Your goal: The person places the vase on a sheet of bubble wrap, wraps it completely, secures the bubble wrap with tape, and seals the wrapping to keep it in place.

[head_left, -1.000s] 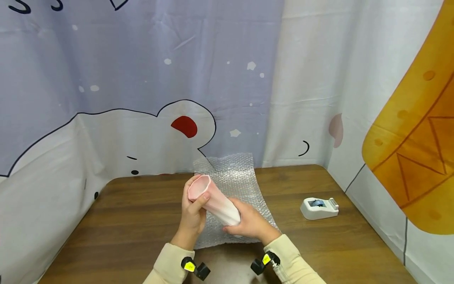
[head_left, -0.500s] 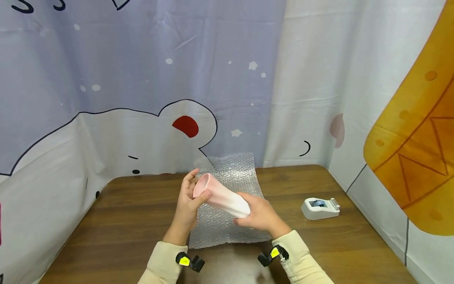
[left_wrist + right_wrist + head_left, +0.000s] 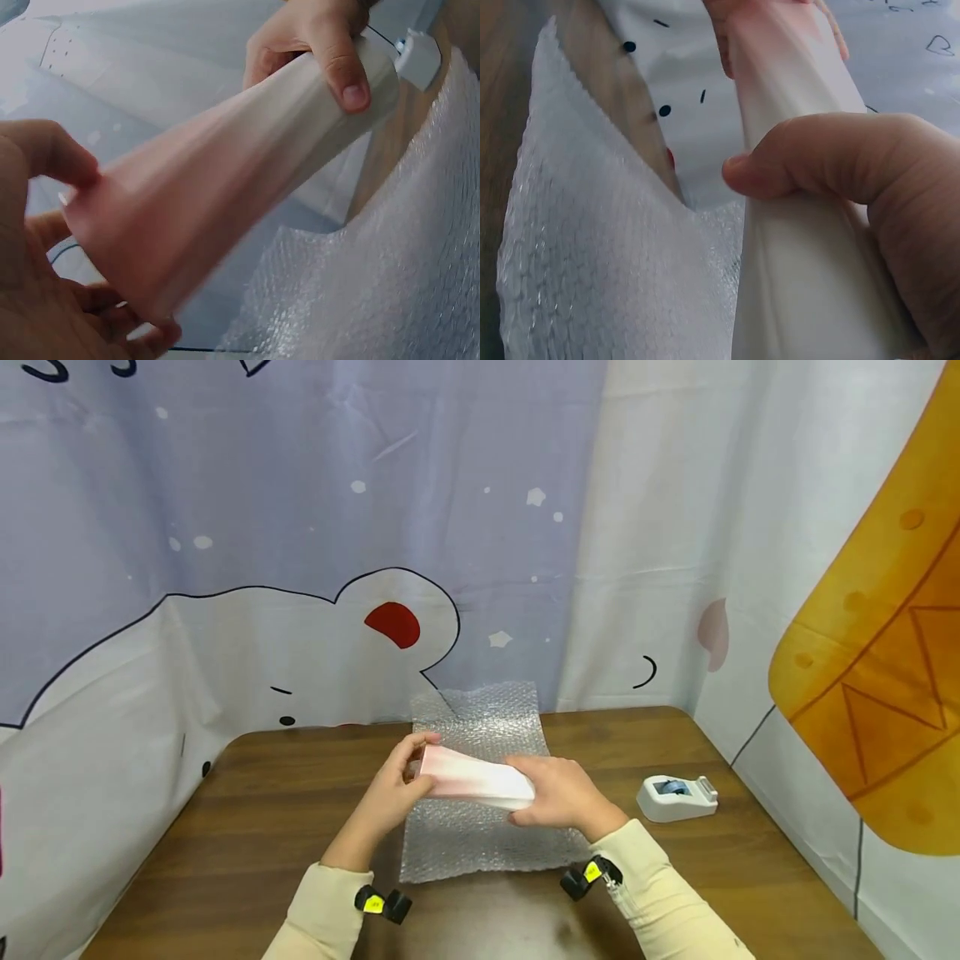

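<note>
A faceted vase (image 3: 476,779), pink at its wide mouth and fading to white at the base, is held nearly level above a sheet of bubble wrap (image 3: 480,843). My left hand (image 3: 393,789) holds the pink mouth end, its thumb on the near side and fingers around the rim in the left wrist view. The white base end is gripped by my right hand (image 3: 558,793), whose thumb (image 3: 795,161) lies across the vase's side in the right wrist view. The inside of the vase is turned out of sight. Beneath it, the bubble wrap lies flat on the wooden table (image 3: 285,827).
On the table's right side stands a white tape dispenser (image 3: 678,802) with a bluish roll. A printed curtain (image 3: 495,527) hangs behind the table, and the far end of the bubble wrap rises against it.
The vase has turned from a slant to nearly level, and its mouth no longer faces the head camera. Both hands have shifted slightly right, then farther apart, still holding it.
</note>
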`<state>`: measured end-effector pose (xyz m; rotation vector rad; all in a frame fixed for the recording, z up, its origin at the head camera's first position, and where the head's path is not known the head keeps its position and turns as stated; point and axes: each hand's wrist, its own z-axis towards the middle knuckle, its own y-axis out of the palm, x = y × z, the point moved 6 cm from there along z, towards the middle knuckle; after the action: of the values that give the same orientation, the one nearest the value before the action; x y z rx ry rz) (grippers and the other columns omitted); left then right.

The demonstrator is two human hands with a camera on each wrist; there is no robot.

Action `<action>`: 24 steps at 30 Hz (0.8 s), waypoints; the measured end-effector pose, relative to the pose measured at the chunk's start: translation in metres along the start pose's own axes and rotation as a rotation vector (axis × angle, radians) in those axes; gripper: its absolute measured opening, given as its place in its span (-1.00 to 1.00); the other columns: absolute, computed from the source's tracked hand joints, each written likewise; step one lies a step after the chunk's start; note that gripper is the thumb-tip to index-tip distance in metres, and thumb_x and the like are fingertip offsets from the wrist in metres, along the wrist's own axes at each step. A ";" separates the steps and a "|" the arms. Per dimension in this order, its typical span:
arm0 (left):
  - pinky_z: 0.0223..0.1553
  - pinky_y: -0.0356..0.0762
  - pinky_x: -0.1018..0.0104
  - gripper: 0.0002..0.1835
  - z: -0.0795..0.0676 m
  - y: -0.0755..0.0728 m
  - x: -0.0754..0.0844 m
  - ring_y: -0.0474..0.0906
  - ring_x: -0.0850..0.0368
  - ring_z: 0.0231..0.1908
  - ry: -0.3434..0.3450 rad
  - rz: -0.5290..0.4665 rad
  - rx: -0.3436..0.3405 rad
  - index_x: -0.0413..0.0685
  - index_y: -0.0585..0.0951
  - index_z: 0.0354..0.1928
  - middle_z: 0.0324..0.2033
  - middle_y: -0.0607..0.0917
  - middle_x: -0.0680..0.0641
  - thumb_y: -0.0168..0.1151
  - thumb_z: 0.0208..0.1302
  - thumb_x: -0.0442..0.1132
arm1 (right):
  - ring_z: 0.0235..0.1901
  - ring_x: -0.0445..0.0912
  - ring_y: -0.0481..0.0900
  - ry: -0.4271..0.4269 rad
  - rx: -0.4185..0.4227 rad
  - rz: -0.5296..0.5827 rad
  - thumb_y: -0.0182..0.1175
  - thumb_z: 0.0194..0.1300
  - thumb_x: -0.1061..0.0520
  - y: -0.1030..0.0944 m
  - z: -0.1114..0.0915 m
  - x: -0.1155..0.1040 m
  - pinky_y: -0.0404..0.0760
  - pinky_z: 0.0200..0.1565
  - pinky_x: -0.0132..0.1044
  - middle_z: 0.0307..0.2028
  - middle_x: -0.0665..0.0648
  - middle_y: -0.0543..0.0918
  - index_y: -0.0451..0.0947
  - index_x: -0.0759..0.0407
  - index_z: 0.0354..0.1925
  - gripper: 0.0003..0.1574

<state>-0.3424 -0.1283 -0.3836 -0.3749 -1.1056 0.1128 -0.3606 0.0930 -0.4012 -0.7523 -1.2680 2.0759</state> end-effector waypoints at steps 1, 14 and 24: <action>-0.26 0.44 0.23 -0.49 0.000 0.001 -0.001 0.36 0.02 -0.12 0.000 0.057 -0.004 0.04 0.43 0.09 0.02 0.41 -0.03 0.10 0.05 -0.48 | -0.50 -0.31 0.42 -0.008 -0.006 -0.006 0.37 -0.37 -0.29 0.000 0.000 0.000 0.37 -0.52 -0.34 -0.39 -0.31 0.50 0.45 -0.30 -0.13 -0.30; 0.17 0.18 0.01 -0.52 -0.001 0.045 -0.003 0.31 -0.04 0.17 0.174 0.828 -0.137 0.04 0.57 -0.03 0.00 0.54 0.01 0.25 -0.03 0.06 | -0.53 -0.27 0.41 -0.060 -0.087 -0.139 0.35 -0.42 -0.28 0.021 -0.006 0.012 0.34 -0.57 -0.33 -0.39 -0.24 0.56 0.51 -0.18 -0.06 -0.20; -0.05 0.41 0.07 -0.48 -0.019 0.075 -0.020 0.52 0.01 -0.13 0.158 1.003 -0.217 0.01 0.54 0.05 -0.15 0.60 0.00 0.24 0.01 0.02 | -0.50 -0.22 0.44 -0.102 -0.126 -0.154 0.34 -0.44 -0.28 0.051 -0.018 0.010 0.39 -0.54 -0.25 -0.40 -0.23 0.54 0.49 -0.20 -0.17 -0.29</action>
<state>-0.3274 -0.0688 -0.4343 -1.0929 -0.6871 0.8358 -0.3638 0.0912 -0.4563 -0.5892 -1.4762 1.9461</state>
